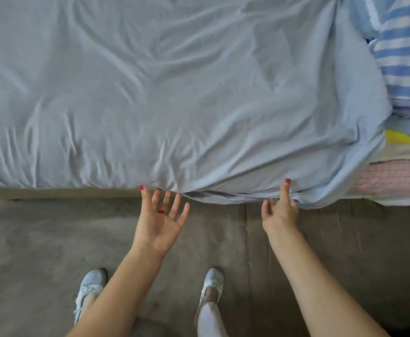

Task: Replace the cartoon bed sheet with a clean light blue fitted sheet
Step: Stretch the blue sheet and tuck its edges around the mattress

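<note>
We see the light blue sheet (174,93) spread over the bed, wrinkled in many places, and its near edge hangs a little over the side of the mattress (393,183); at the right the sheet stops short, so the pink checked mattress surface shows there. The left hand (161,215) is palm up with the fingers spread and straight, the fingertips touching the sheet's edge from below; it holds nothing. The right hand (280,210) has its thumb on top of the bunched edge and the fingers curled under it, so it pinches the sheet there. At the far right lie a blue and white striped cloth (405,49) and something yellow (398,137); below we see the grey floor (53,239) and two pale shoes (91,285).
</note>
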